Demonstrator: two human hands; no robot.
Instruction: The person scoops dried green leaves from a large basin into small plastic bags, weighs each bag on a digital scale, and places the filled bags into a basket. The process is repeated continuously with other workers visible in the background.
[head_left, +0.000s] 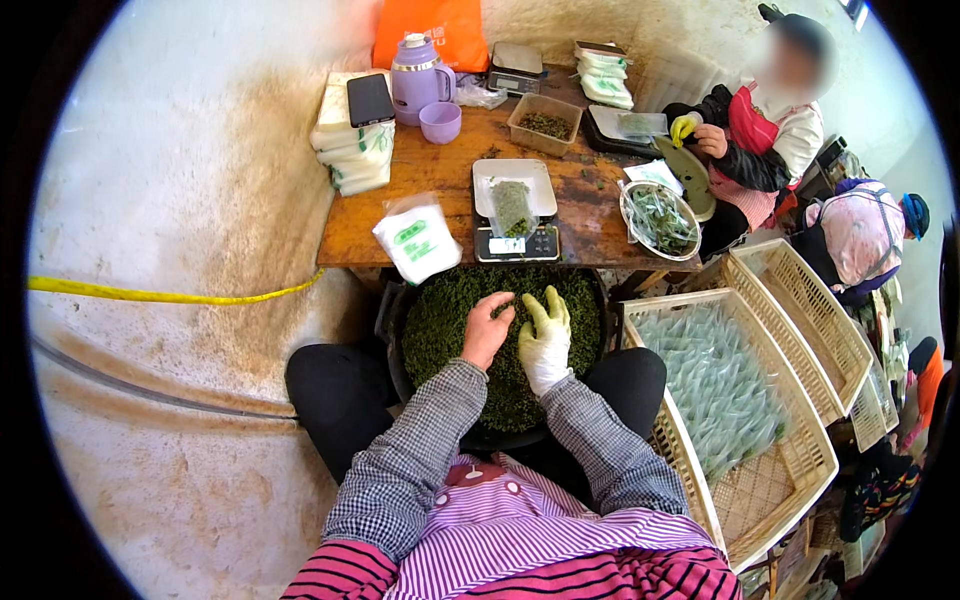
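Note:
A black tub (391, 330) full of small green plant bits (442, 322) stands between my knees. Over its middle is my bare left hand (489, 328), thumb and fingers curved apart. Just right of it, my right hand (546, 339) wears a white glove with yellow-green fingertips, its fingers spread. The two hands are close but apart, and neither shows a thing held. On the table beyond, a clear plastic bag (511, 206) of green bits lies on a digital scale (517, 244). White bags with green print (418, 238) lie at the table edge, left of the scale.
A wooden table (442, 169) carries a purple jug (417, 82), a cup (440, 123), stacked bags (360, 154), a plastic box (544, 124) and a bowl (660, 219). At right stands a crate (814, 465) of filled bags. A co-worker (765, 142) sits at the table's right end; others are farther right.

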